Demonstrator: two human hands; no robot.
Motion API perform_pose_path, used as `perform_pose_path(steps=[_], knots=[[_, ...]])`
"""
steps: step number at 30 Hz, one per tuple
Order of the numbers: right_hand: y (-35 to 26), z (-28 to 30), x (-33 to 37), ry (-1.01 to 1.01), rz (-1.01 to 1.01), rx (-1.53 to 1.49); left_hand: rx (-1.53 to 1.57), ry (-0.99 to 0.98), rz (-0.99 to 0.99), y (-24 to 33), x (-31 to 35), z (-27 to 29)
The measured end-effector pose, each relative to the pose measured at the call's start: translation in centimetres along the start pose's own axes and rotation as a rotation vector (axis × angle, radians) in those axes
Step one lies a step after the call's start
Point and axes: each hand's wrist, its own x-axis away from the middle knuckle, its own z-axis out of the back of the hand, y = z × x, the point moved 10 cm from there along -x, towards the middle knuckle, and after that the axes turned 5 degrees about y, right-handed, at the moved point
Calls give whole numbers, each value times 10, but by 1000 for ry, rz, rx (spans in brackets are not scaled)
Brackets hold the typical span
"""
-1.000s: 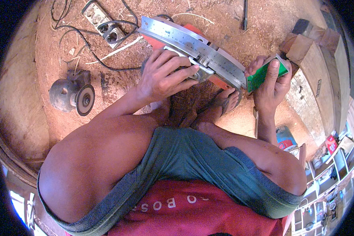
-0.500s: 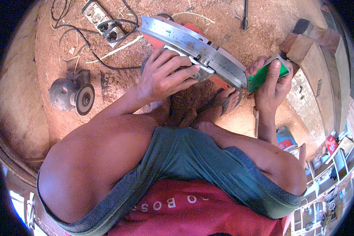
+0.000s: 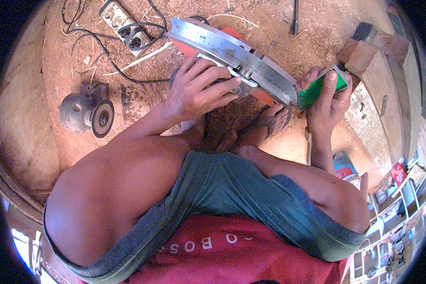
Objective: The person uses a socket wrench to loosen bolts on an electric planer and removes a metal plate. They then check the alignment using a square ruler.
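My left hand (image 3: 199, 89) is closed around a power tool (image 3: 263, 97) with orange and metal parts, perhaps an electric planer turned over. Its lower side is mostly hidden behind my fingers. Across the tool's top lies the long steel blade of a try square (image 3: 213, 43), marked with ruler lines and curved by the lens. The square's green handle sits in my right hand (image 3: 332, 102), thumb flat along its face and fingers behind. My foot (image 3: 278, 118) in a sandal is just below the blade's right end.
A motor with a grinding disc (image 3: 75, 113) lies at left on the sawdust-covered floor. A white power strip (image 3: 118, 21) with black cables is at upper left. Thick shaped wooden pieces (image 3: 378, 90) lie at right. A dark rod (image 3: 296, 19) lies at the top.
The steel blade has tilted very slightly against the tool. Both hands keep their hold and place.
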Motion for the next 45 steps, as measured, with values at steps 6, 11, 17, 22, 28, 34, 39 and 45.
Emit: perform_pose_path(steps=[6,11,17,22,28,34,39,45], knots=[[-1,-1,1,15,-11,-7,15,-14,10,-1,0,-1],[-2,-2,0,-2,21,-19,26,-11,10,-2,2,-3],[-1,0,0,3,28,7,-2,-28,-12,1,-1,-1],[1,2,0,9,15,29,13,-32,-3,-1,1,-2],[-1,0,0,14,0,-31,9,-33,-10,0,2,-2],[1,2,1,15,-3,-16,25,-19,-22,1,0,-1],[0,3,0,12,4,12,-1,-39,-37,3,1,-1],[-3,-1,0,-12,24,-46,21,-38,-26,-1,3,-4]])
